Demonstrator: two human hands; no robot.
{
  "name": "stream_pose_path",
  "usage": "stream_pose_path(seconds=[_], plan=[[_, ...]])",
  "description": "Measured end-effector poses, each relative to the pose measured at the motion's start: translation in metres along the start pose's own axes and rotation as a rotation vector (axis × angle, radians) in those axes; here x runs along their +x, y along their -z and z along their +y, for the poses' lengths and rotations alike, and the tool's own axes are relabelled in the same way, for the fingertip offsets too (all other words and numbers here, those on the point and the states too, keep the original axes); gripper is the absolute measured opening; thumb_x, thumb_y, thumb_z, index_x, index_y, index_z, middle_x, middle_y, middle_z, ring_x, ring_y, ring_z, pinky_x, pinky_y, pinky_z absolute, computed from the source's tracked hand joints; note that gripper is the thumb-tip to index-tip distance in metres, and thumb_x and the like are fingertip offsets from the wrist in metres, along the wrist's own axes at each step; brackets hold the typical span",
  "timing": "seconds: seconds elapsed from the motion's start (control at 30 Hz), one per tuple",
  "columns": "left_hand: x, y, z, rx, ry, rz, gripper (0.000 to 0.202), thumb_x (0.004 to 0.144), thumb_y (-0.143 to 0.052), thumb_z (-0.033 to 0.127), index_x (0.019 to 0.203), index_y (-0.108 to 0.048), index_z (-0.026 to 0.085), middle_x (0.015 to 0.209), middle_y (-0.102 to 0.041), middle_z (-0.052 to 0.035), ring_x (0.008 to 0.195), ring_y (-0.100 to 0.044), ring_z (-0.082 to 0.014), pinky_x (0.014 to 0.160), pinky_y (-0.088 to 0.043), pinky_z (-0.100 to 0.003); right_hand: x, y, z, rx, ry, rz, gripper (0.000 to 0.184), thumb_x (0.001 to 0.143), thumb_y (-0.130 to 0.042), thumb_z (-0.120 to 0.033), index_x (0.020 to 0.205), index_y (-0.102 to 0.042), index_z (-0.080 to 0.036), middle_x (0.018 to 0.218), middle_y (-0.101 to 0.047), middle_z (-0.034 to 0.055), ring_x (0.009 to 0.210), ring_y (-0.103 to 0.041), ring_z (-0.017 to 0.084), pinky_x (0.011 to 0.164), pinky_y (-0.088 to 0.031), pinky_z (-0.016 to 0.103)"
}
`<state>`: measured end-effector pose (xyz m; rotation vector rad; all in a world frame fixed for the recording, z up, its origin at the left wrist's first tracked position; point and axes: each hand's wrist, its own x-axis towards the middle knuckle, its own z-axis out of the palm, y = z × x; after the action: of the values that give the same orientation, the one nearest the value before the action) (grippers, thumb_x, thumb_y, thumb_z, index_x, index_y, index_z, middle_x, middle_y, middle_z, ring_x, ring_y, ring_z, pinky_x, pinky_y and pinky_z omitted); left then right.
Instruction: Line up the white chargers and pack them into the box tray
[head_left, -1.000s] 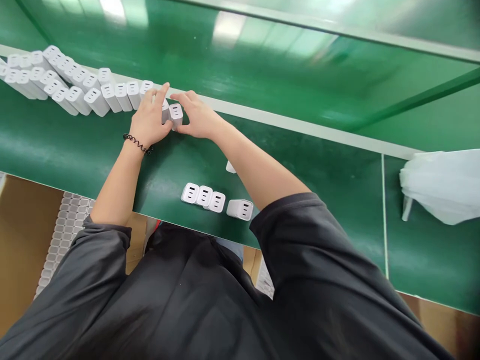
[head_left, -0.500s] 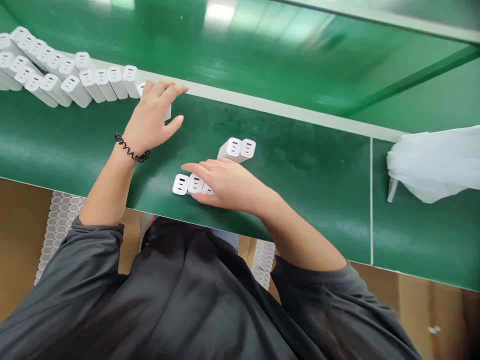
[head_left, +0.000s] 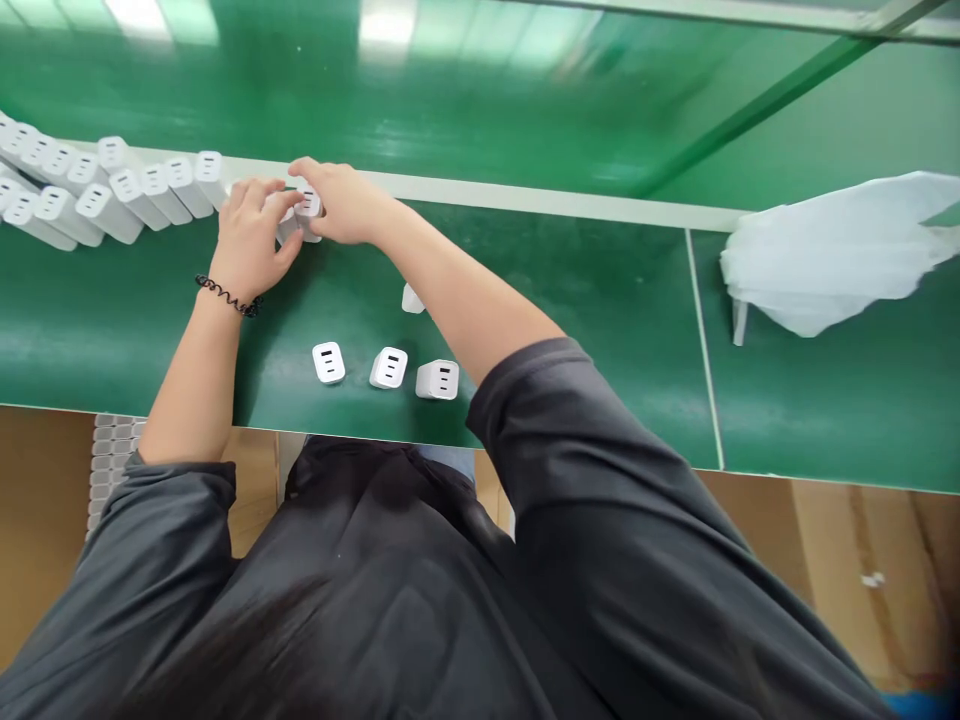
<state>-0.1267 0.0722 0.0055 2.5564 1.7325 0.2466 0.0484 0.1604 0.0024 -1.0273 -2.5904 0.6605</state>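
My left hand (head_left: 251, 235), with a black coiled band at the wrist, is at the right end of a row of white chargers (head_left: 109, 210). Its thumb and fingers curl around a white charger (head_left: 285, 228), partly hidden by them. Close against it, my right hand (head_left: 345, 203) grips another charger (head_left: 307, 203) whose port face shows. Nearer the bench's front edge stand three separate chargers: a left one (head_left: 328, 363), a middle one (head_left: 389, 368) and a right one (head_left: 438, 380). Another white charger (head_left: 412, 299) is partly covered by my right forearm.
The green bench (head_left: 600, 330) is backed by a pale strip (head_left: 487, 192) and a glossy green panel (head_left: 465, 110). At the right lies a translucent white plastic bag (head_left: 832, 255). A thin pale seam (head_left: 705, 350) crosses the bench beside it.
My right hand has left the front chargers and moved up and left, beside my left hand, where it now grips a charger. The front three chargers now stand farther apart. The view has shifted.
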Motion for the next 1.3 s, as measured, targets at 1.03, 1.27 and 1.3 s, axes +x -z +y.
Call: stream_pose_path(seconds=[1.03, 1.27, 1.3], plan=[[-0.044, 0.021, 0.107, -0.254, -0.515, -0.571, 0.079, 0.093, -0.057, 0.027, 0.158, -0.012, 0.024, 0.131, -0.055, -0.0104, 0.117, -0.054, -0.0233, 0.087, -0.043, -0.028, -0.259, -0.054, -0.035, 0.233, -0.135, 0.309, 0.050, 0.091, -0.066, -0.039, 0.135, -0.047, -0.025, 0.120, -0.068, 0.0101, 0.104, -0.063, 0.030, 0.088, -0.053, 0.051], [-0.041, 0.019, 0.104, -0.272, -0.509, -0.585, 0.082, 0.091, -0.059, 0.031, 0.158, -0.013, 0.024, 0.126, -0.058, -0.0099, 0.113, -0.055, -0.0235, 0.087, -0.043, -0.029, -0.260, -0.052, -0.036, 0.234, -0.110, 0.321, 0.054, 0.091, -0.066, -0.036, 0.139, -0.044, -0.027, 0.121, -0.069, 0.0096, 0.105, -0.063, 0.030, 0.088, -0.053, 0.051], [-0.040, 0.019, 0.104, -0.278, -0.512, -0.584, 0.081, 0.091, -0.059, 0.032, 0.158, -0.014, 0.024, 0.127, -0.058, -0.0100, 0.114, -0.055, -0.0235, 0.087, -0.043, -0.029, -0.260, -0.053, -0.036, 0.234, -0.111, 0.321, 0.054, 0.091, -0.066, -0.037, 0.139, -0.044, -0.027, 0.121, -0.069, 0.0096, 0.105, -0.063, 0.030, 0.088, -0.053, 0.051]])
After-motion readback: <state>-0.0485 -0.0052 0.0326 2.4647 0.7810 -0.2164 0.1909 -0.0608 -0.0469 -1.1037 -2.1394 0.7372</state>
